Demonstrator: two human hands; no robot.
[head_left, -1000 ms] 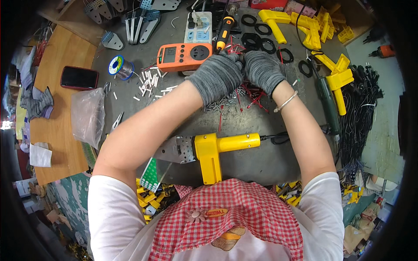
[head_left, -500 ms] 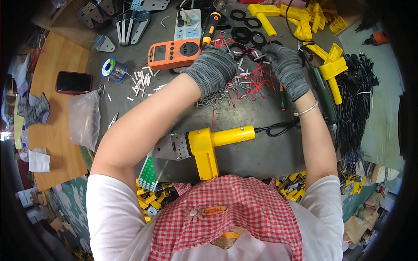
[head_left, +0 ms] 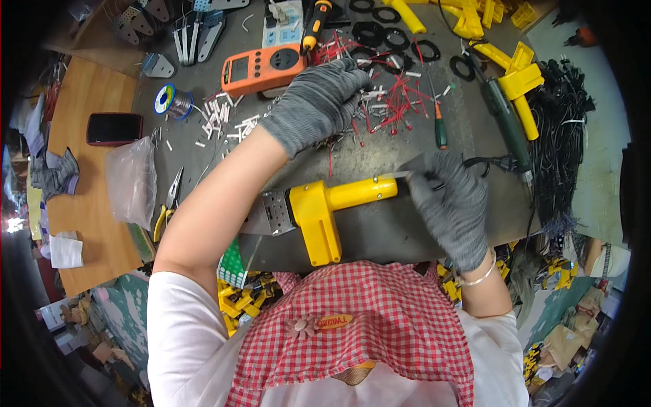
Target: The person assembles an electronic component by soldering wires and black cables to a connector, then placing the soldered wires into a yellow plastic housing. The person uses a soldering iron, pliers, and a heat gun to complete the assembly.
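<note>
the yellow plastic tool [head_left: 313,224], smooth and blocky with a round handle [head_left: 363,192] and a perforated metal plate [head_left: 276,211], lies on the dull grey bench [head_left: 376,236]. beside the handle's end, the right hand [head_left: 451,207], in ribbed grey knit, has curled fingers; i cannot tell what they grip. the left hand [head_left: 319,105], similarly gloved, curls by thin red wires [head_left: 401,108], its grip hidden.

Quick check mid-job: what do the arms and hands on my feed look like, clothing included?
The left hand and right hand wear matching knitted gloves, mottled in lighter and darker grey. A thin silver-coloured bangle circles the right wrist; none shows on the left. The forearms are uncovered below short, plain white sleeves.
</note>
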